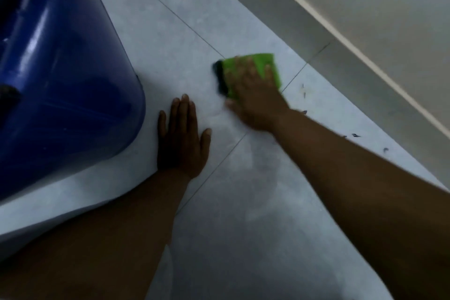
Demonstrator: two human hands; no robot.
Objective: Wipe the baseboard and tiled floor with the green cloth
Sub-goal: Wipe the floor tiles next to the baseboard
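Right hand, fingers flat and spread, presses the green cloth onto the tiled floor, probably for scrubbing pressure. Left hand rests flat nearer, bracing beside the blue plastic tub. Dark specks remain near the baseboard, far right.

head view, looking steeply down, close over tiled floor

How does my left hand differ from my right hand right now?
The left hand lies on the bare tiled floor beside the blue container; the right hand presses the green cloth. The left hand looks sharp; the right hand is blurred. The right hand reaches nearer the baseboard than the left hand. Both are palm down with straight fingers.
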